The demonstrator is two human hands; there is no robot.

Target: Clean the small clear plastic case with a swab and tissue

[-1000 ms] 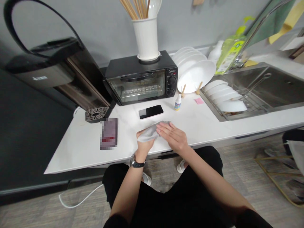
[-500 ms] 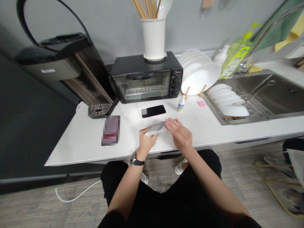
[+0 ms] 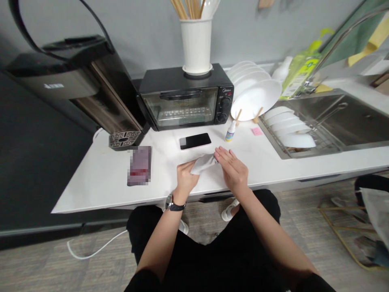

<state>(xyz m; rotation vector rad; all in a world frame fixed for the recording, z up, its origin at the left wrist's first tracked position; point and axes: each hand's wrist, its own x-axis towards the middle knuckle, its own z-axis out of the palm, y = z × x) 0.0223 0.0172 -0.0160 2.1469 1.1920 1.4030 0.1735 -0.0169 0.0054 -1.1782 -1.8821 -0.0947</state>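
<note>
Both of my hands are above the counter's front edge with a thin, pale grey cloth [image 3: 204, 163] between them. My left hand [image 3: 186, 177] is closed on the cloth's left end, and a watch [image 3: 174, 203] is on that wrist. The fingers of my right hand [image 3: 234, 172] are pressed together over the right end. Small dark marks show by those fingertips; whether they are print or something inside the cloth, I cannot make out. A phone [image 3: 195, 141] lies face up just beyond the hands. Right of it a small white spray bottle [image 3: 230, 132] stands upright.
A blurred-out purple item [image 3: 139, 165] lies on the white counter [image 3: 100, 186] to the left, near a drink dispenser [image 3: 100, 93]. Behind are a toaster oven [image 3: 185, 103] and racked plates [image 3: 258, 99]. A pink sticky note [image 3: 257, 131] lies near the sink [image 3: 358, 117] with its bowls [image 3: 293, 129].
My right hand has shifted slightly to the right, and more of the cloth shows stretched between the hands. The view has moved a little; the counter items stay put.
</note>
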